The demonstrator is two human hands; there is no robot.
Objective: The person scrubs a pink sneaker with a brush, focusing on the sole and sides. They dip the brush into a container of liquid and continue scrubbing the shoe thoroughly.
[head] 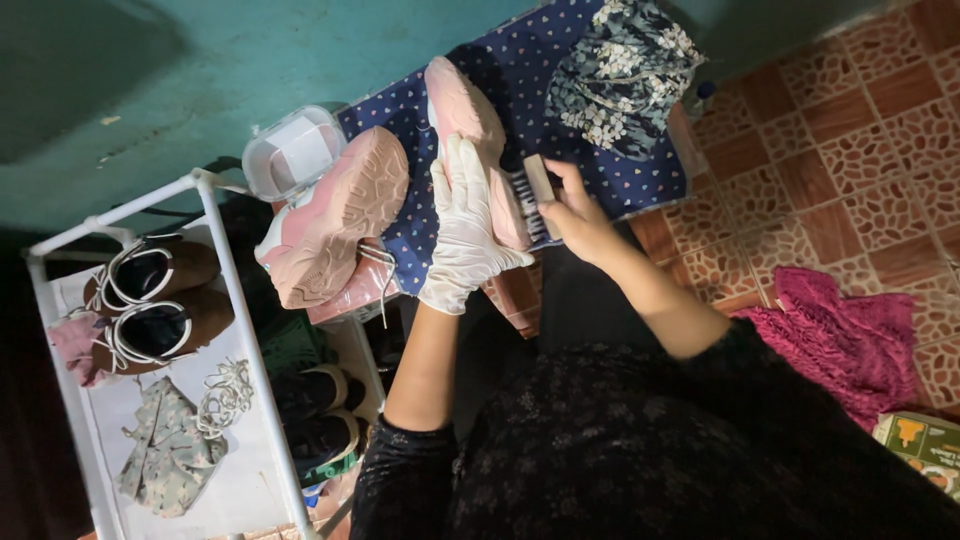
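My left hand (462,232), in a white glove, is pressed flat against a pink sneaker (462,112) that lies sole-up on a blue dotted cloth (520,70). My bare right hand (578,215) grips a small wooden brush (536,195) whose bristles touch the shoe's side. A second pink sneaker (335,215) lies to the left, sole facing me, leaning over a pink box.
A clear plastic tub (293,152) stands behind the second sneaker. A floral cloth (620,75) lies at the far end of the blue cloth. A white shoe rack (235,300) on the left holds brown shoes (150,300) and dark sneakers. A magenta towel (840,335) rests on the tiled floor at right.
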